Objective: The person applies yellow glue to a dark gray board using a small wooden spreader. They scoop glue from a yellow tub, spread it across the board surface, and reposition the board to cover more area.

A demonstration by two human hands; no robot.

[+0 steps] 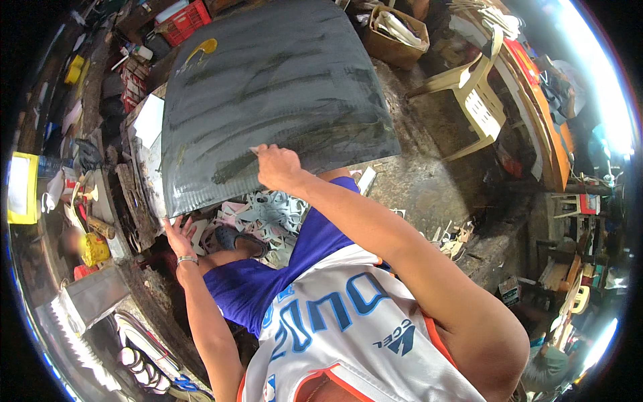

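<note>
A large dark grey sheet [281, 87] lies in front of the person, its near edge just before the knees; curved, darker streaks run across its surface, and near its far left corner sits a yellow patch [209, 46] with a thin smear beside it. The right hand [280, 167] is over the near part of the sheet, fingers curled together and clamped on a small pale piece [254, 149], mostly hidden in the grip. The left hand [179, 238] is at the near left corner, fingers spread apart, fingertips by the edge; whether they press on it I cannot tell. A bracelet [187, 259] circles that wrist.

Below the near edge, pale cut scraps [278, 209] heap on the ground around a grey clog [244, 242]. The person wears purple shorts [331, 221] and a white jersey [348, 321] with orange trim, large blue outlined lettering [362, 295] across the chest and a smaller dark logo [402, 338] with print beside it.

Farther out, a beige plastic chair [483, 110] stands to the right, a cardboard box [396, 50] beyond the sheet's far right, and a red crate [184, 23] at its far left. A small dark label [509, 291] at lower right carries print too small to read.
</note>
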